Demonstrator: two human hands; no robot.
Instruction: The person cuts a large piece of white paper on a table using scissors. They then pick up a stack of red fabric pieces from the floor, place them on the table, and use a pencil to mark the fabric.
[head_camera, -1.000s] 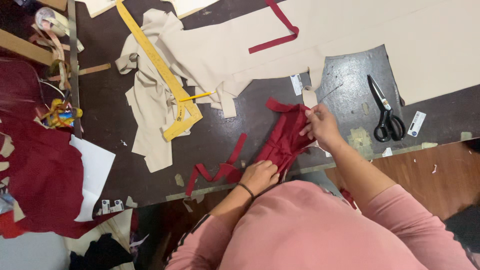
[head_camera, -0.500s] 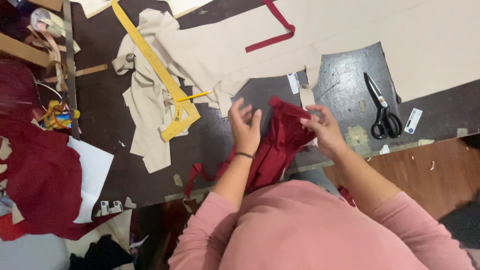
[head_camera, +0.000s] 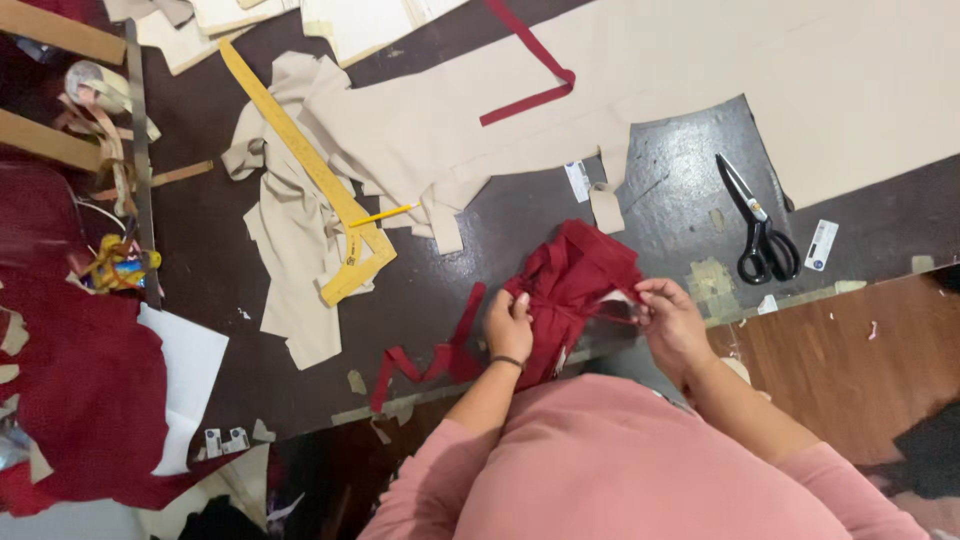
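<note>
I hold a bunched piece of dark red fabric (head_camera: 575, 280) at the near edge of the dark worktable (head_camera: 230, 300). My left hand (head_camera: 508, 325) grips its left side, and a dark band circles that wrist. My right hand (head_camera: 672, 320) pinches its right edge. A long red strip (head_camera: 430, 355) trails from the bundle to the left along the table.
Black scissors (head_camera: 760, 225) lie to the right of my hands. A yellow L-shaped ruler (head_camera: 320, 190) with a yellow pencil (head_camera: 380, 215) rests on beige fabric pieces (head_camera: 300, 250). A red strip (head_camera: 530, 70) lies on the large beige sheet (head_camera: 800, 80). Dark red cloth (head_camera: 70, 380) and white paper (head_camera: 185, 380) sit at the left.
My left hand went from the table edge up onto the red fabric, then down to grip its left side. The fabric is now bunched between both hands.
</note>
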